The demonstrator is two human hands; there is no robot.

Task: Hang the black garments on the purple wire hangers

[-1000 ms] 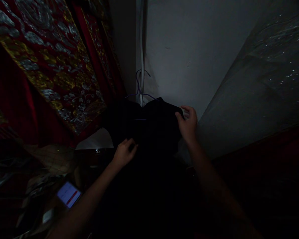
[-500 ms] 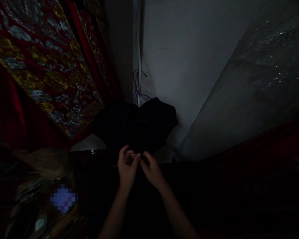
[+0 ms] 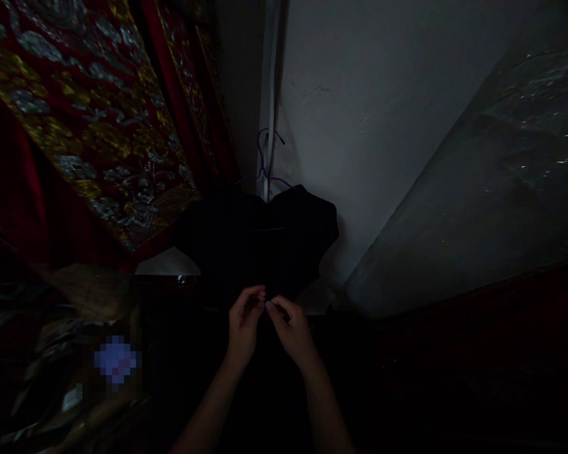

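A black garment (image 3: 307, 230) with short sleeves hangs on a thin purple hanger (image 3: 262, 174) against the wall corner. At the middle of its front, my left hand (image 3: 245, 318) has its thumb and fingers curled into a pinch. Close beside it, my right hand (image 3: 291, 325) also pinches, its fingertips almost meeting those of the left. Both seem to grip the garment's front; the dark cloth hides any small part between the fingertips.
A red cloth (image 3: 99, 132) with gold and silver embroidery hangs on the left. A glittery translucent sheet (image 3: 492, 164) leans on the white wall (image 3: 369, 69) at right. Cluttered items and a blurred-out blue patch (image 3: 116, 359) are at lower left.
My left fingers have straightened somewhat and come together towards the right hand. Both hands stay at the garment's front. The view has shifted slightly.
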